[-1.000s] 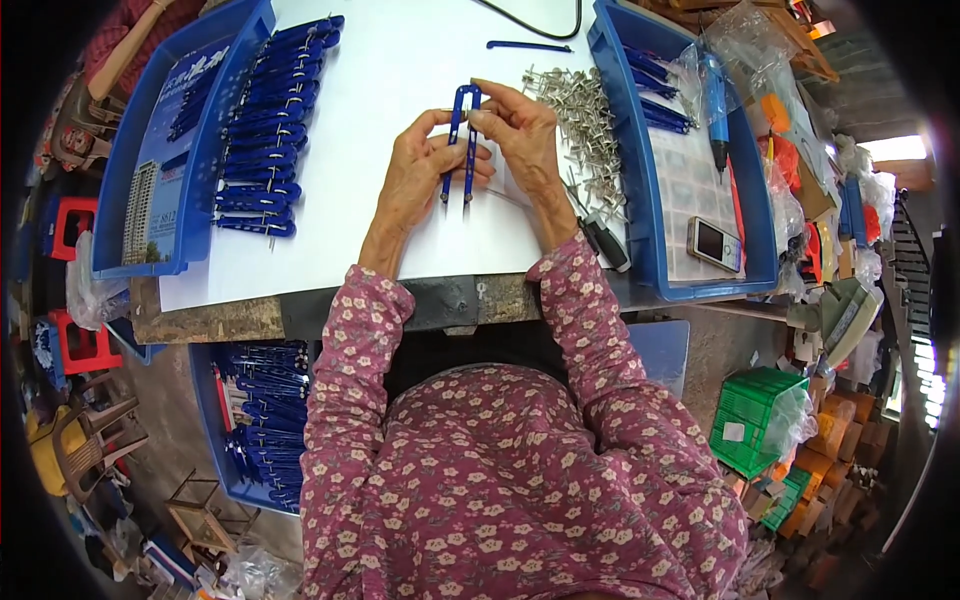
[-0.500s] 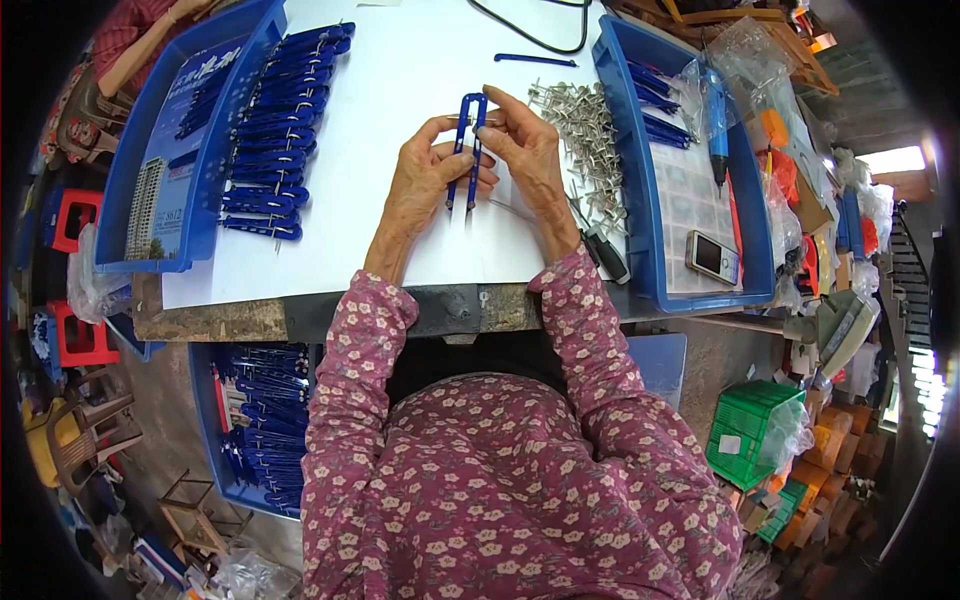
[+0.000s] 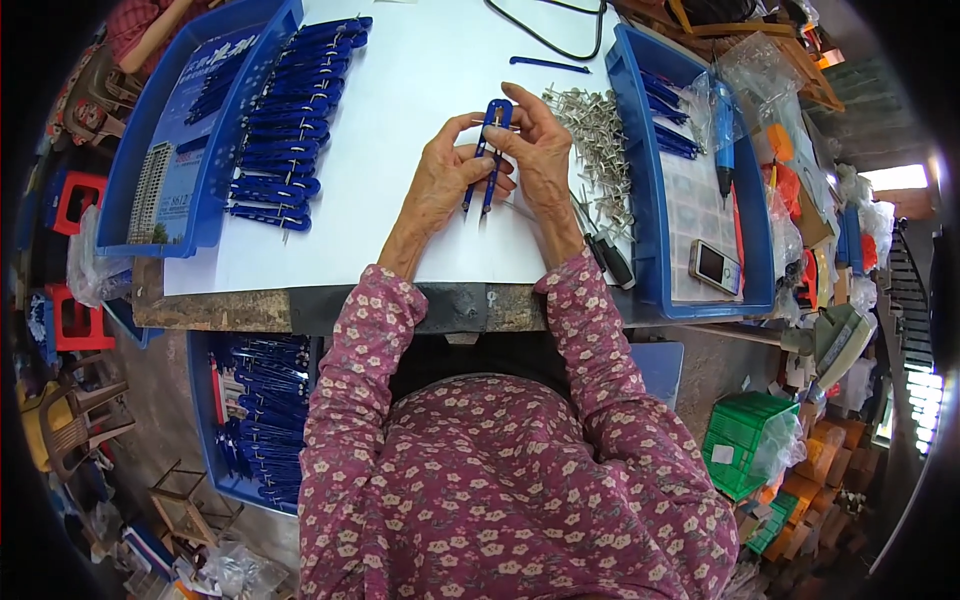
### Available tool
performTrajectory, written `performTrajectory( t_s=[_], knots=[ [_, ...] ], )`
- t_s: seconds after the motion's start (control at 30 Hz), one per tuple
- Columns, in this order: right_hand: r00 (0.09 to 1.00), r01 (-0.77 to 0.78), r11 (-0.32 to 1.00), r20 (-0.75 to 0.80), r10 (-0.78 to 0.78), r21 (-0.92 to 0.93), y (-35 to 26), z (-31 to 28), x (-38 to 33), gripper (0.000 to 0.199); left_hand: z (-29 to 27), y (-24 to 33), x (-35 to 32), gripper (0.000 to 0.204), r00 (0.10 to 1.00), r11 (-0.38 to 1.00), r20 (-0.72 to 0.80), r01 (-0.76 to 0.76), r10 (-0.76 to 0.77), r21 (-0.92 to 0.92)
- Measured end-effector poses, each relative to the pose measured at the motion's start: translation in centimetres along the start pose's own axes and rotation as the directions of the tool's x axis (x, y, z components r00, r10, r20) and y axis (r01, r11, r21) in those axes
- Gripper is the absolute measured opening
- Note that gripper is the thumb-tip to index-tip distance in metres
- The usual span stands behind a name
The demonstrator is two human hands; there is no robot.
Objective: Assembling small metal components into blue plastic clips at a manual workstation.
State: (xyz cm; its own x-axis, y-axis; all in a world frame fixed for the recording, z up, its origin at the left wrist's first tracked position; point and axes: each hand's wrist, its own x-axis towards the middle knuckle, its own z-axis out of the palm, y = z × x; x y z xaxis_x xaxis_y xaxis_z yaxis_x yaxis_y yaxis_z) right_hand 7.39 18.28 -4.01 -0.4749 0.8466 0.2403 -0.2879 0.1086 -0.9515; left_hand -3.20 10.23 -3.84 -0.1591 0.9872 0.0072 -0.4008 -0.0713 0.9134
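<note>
A blue two-legged drawing compass (image 3: pixel 498 111) is held upright over the white table sheet, its legs slightly apart and their pointed ends toward me. My left hand (image 3: pixel 442 178) is closed round its left side, with the thumb on a leg. My right hand (image 3: pixel 541 158) pinches its upper part between thumb and fingers, the index finger raised. A heap of small silvery metal pins (image 3: pixel 592 135) lies just right of my right hand. Past it, a single blue strip (image 3: pixel 550 65) rests on the sheet. To the left, several blue compasses (image 3: pixel 285 120) lie in a stacked row.
Blue trays stand left (image 3: pixel 208 200) and right (image 3: pixel 655 230); the right one holds blue parts, a blue electric screwdriver (image 3: pixel 723 135) and a phone (image 3: pixel 715 268). A black-handled screwdriver (image 3: pixel 612 262) lies by its wall. Below the table, another tray (image 3: pixel 205 400) holds blue pieces. Another person's arm (image 3: pixel 150 42) shows far left.
The compass legs have come closer together in my hands, and it now tilts a little. My right thumb has moved across its upper part. The whole view has shifted slightly.
</note>
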Motion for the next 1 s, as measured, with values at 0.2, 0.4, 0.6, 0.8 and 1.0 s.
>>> performTrajectory(
  t_s=[0.2,0.4,0.6,0.8,1.0],
  knots=[
    [0.996,-0.072,0.992,-0.056,0.067,-0.099,-0.4,0.0,0.0,0.045,0.1,-0.2,0.0,0.047,1.0,1.0,0.018,0.021,-0.021,0.018],
    [0.996,0.092,0.99,-0.002,-0.092,-0.107,-0.2,0.3,-0.1,0.047,-0.1,-0.2,0.2,0.049,1.0,0.999,0.017,-0.008,0.009,-0.038],
    [0.995,-0.094,0.984,-0.049,0.088,-0.149,-0.6,0.3,-0.2,0.038,-0.1,-0.3,0.1,0.052,1.0,0.999,0.021,-0.009,0.009,0.035],
    [1.0,-0.013,0.995,-0.013,0.012,-0.102,-0.5,0.0,-0.2,0.041,-0.3,-0.4,0.2,0.054,1.0,1.0,0.014,-0.005,0.004,0.021],
    [1.0,0.013,0.989,-0.019,-0.016,-0.148,0.2,-0.7,0.2,0.043,0.1,-0.3,0.1,0.053,1.0,0.999,0.018,0.005,-0.006,0.039]
  ],
)
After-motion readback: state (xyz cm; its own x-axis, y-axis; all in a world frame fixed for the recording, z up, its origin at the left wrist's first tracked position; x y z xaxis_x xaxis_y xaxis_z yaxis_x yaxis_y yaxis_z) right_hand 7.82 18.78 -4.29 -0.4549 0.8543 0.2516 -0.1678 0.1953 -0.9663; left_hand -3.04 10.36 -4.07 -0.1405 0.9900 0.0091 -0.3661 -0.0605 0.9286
